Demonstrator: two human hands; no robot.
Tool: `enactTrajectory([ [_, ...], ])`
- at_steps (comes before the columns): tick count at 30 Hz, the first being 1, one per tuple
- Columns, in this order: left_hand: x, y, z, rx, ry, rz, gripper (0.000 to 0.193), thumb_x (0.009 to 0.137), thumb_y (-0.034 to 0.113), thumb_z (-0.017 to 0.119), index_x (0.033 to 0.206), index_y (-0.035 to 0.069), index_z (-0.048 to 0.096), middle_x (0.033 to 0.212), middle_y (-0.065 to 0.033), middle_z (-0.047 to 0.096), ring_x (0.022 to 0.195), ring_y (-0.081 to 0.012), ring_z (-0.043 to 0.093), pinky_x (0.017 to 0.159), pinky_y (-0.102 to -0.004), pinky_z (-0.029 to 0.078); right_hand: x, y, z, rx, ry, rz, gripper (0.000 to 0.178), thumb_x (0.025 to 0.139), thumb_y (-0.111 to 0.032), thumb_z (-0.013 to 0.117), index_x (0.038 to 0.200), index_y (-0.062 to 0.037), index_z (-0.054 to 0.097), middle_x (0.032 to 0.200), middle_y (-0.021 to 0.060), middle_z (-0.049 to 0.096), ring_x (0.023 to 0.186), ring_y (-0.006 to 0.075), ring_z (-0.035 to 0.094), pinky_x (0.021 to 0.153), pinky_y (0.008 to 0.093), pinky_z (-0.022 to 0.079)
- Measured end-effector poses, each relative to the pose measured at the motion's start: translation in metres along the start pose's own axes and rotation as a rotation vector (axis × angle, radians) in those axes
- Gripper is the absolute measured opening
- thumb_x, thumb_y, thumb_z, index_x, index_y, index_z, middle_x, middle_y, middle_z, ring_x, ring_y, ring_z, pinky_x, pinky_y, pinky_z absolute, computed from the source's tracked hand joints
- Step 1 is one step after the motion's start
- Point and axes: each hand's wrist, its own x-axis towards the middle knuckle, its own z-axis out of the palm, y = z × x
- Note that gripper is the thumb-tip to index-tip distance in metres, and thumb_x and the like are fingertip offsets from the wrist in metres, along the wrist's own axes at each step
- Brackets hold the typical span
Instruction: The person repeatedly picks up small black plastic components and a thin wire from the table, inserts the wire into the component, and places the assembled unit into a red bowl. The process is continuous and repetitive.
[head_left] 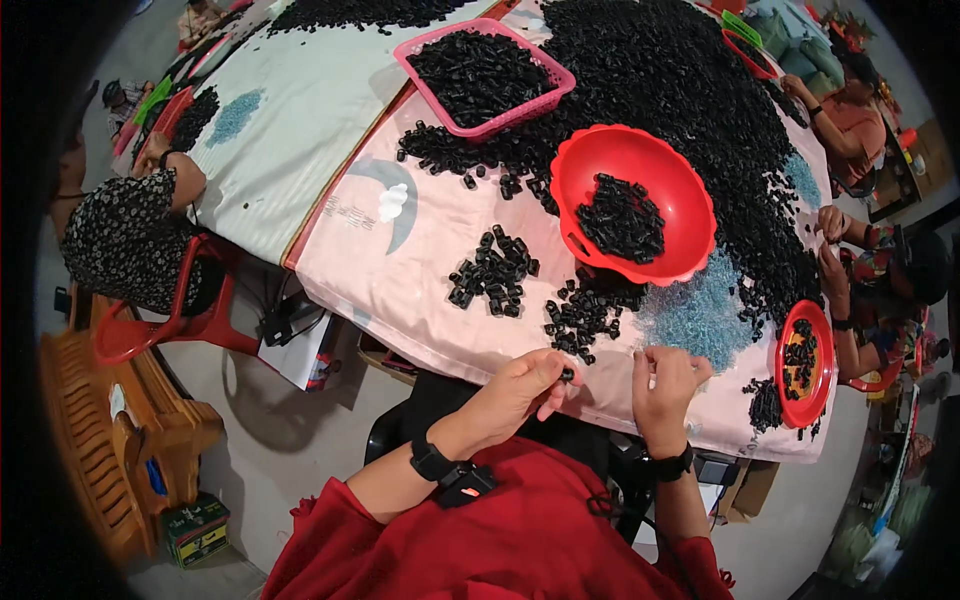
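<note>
My left hand [520, 390] is closed over the table's near edge, pinching a small black plastic piece [567, 375] between thumb and fingers. To its right, my right hand [668, 388] has its fingers drawn together at the lower edge of a heap of tiny bluish clear pieces [700, 315]. Whatever those fingers hold is too small or hidden to make out. Just beyond my left hand lie loose black pieces [583, 318], with another small cluster [494, 272] farther left. A red scalloped bowl [680, 200] holding more black pieces stands beyond the heap.
A pink basket [560, 92] full of black pieces stands farther back. A large black pile [650, 70] covers the far right of the pink-clothed table [400, 270]. A red oval tray [826, 375] sits at right. Several people work around the table; a red chair [190, 320] stands left.
</note>
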Motion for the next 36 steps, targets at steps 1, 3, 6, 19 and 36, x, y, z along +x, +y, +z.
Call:
enactTrajectory([
  [1,0.0,0.001,-0.003,-0.05,-0.017,-0.013,0.046,0.111,0.045,0.059,0.122,0.0,0.066,0.097,-0.0041,0.066,0.081,-0.0101,0.063,0.061,-0.0227,0.052,0.0,0.001,0.003,-0.004,0.015,-0.007,0.017,0.091,-0.007,0.078,0.099,-0.0098,0.064,0.089,0.0044,0.066,0.084,0.0246,0.062,0.093,0.0444,0.035],
  [3,-0.004,0.014,-0.003,-0.06,-0.015,-0.081,0.041,0.112,0.04,0.06,0.121,0.0,0.066,0.099,-0.0059,0.068,0.084,-0.0137,0.07,0.06,-0.0239,0.054,0.0,0.003,0.007,-0.011,0.041,-0.015,0.017,0.09,-0.007,0.078,0.098,-0.0101,0.063,0.088,0.0041,0.066,0.083,0.0243,0.062,0.093,0.0444,0.035],
  [6,0.001,0.04,-0.004,-0.075,0.061,-0.123,0.03,0.112,0.029,0.059,0.121,0.001,0.066,0.104,-0.0091,0.072,0.091,-0.0208,0.079,0.058,-0.0275,0.06,-0.001,0.006,0.014,-0.012,0.074,-0.02,0.018,0.089,-0.005,0.078,0.098,-0.0104,0.063,0.087,0.0036,0.065,0.082,0.024,0.061,0.093,0.0443,0.036],
  [19,0.134,0.144,0.032,0.53,0.19,-0.04,0.041,0.11,0.028,0.064,0.141,0.002,0.062,0.13,-0.0073,0.068,0.123,-0.0175,0.066,0.106,-0.0376,0.054,-0.007,0.014,0.019,0.021,0.16,-0.074,0.028,0.08,0.002,0.078,0.102,-0.0097,0.064,0.086,0.0055,0.062,0.08,0.0261,0.061,0.094,0.046,0.037],
  [36,0.076,0.121,-0.039,1.792,0.46,0.436,0.021,0.097,0.015,0.067,0.109,0.003,0.079,0.098,-0.0145,0.075,0.097,-0.0297,0.068,0.085,-0.0401,0.056,-0.007,0.014,0.018,0.102,0.129,-0.061,0.027,0.081,0.004,0.076,0.101,-0.0079,0.063,0.088,0.0069,0.062,0.079,0.0277,0.059,0.091,0.0451,0.039],
])
